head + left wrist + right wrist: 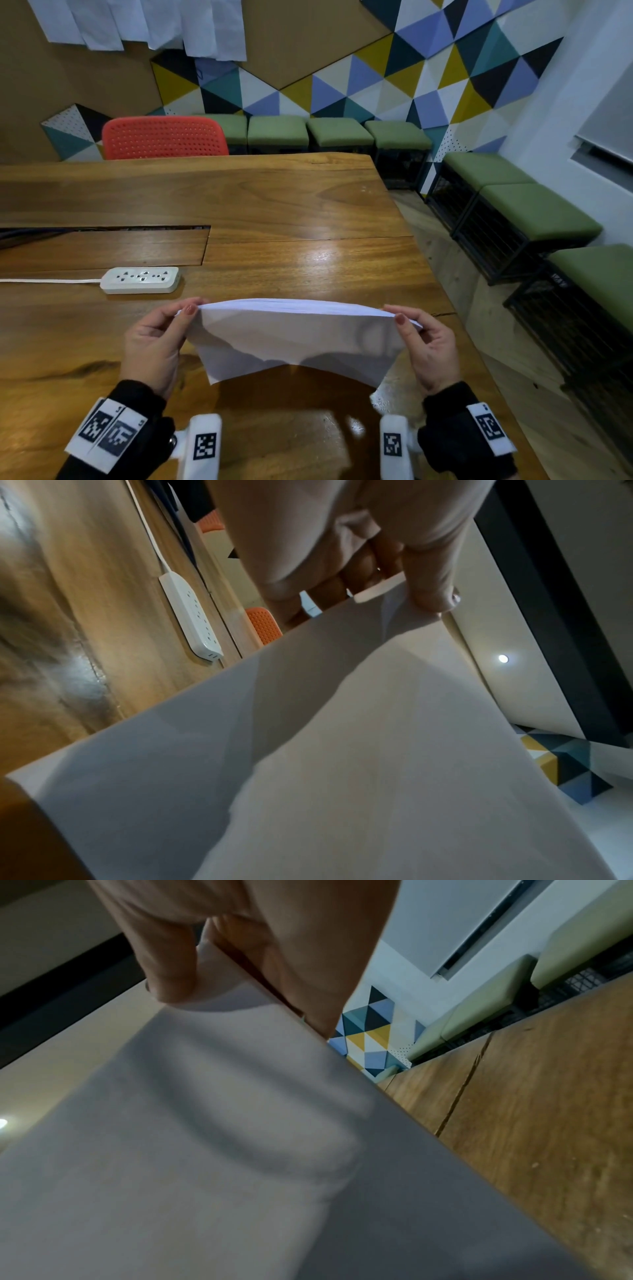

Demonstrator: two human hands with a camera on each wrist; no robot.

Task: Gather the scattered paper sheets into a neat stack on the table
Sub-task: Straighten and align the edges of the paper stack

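Both hands up over the wooden table [308, 212], and the paper stack [294, 339] hangs between them, lifted clear of the near tabletop and sagging in the middle: the left hand [154, 342] pinches the far left corner, thumb on top and fingers curled behind, and the right hand [424, 346] pinches the far right corner the same way. How many sheets are in there is hard to make out, only a thin band of edges along the top. The wrist views are mostly blurred paper, while a white power strip [140, 280] sits just beyond, cord cut off at the left edge.
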